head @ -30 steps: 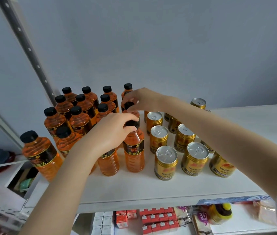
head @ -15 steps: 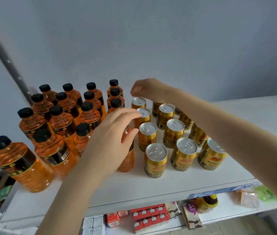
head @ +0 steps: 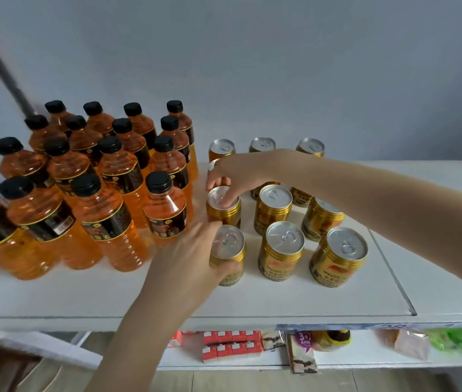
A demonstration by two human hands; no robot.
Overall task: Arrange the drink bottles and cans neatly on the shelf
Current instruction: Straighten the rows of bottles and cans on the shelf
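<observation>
Left hand (head: 193, 258): reaching up from below, forearm angled right, fingers and thumb curled round front can (head: 228, 250), upright on shelf (head: 252, 301); orange bottles (head: 164, 210) just left of knuckles. Right hand (head: 235, 176): arm stretched in from right, wrist bent down, fingertips and thumb pinching lid rim of second can (head: 222, 206), directly behind front can. Remaining cans (head: 283, 250) in rows right of both hands.
</observation>
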